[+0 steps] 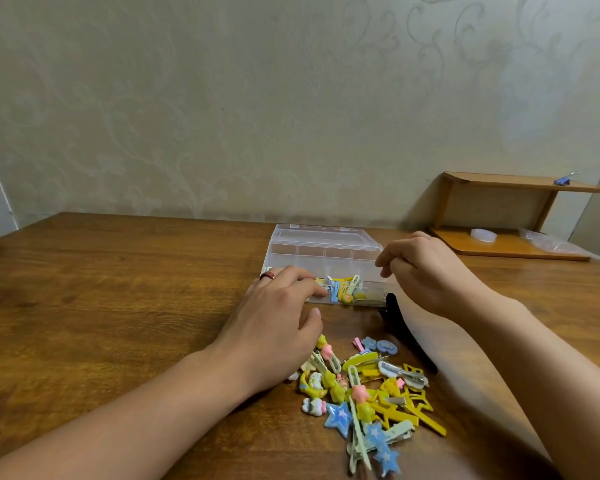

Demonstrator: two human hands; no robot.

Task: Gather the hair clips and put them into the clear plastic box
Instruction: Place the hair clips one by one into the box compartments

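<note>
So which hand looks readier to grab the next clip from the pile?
Probably the left hand: it rests beside the clip pile, while the right hand hovers by the clear box.

A clear plastic box (pixel 321 252) stands open on the wooden counter (pixel 118 289), a few hair clips (pixel 340 289) inside. The left hand (pixel 278 317) rests at its front; the right hand (pixel 426 268) hovers beside it. A clip pile (pixel 371 389) lies nearer.

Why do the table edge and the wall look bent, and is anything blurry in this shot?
Head view: the wide-angle lens bows the table edge and stretches the corners; the right hand is slightly smeared, as is its forearm; the pile of hair clips is fairly sharp; the clear plastic box looks hazy; soft light, faint shadows.
</note>
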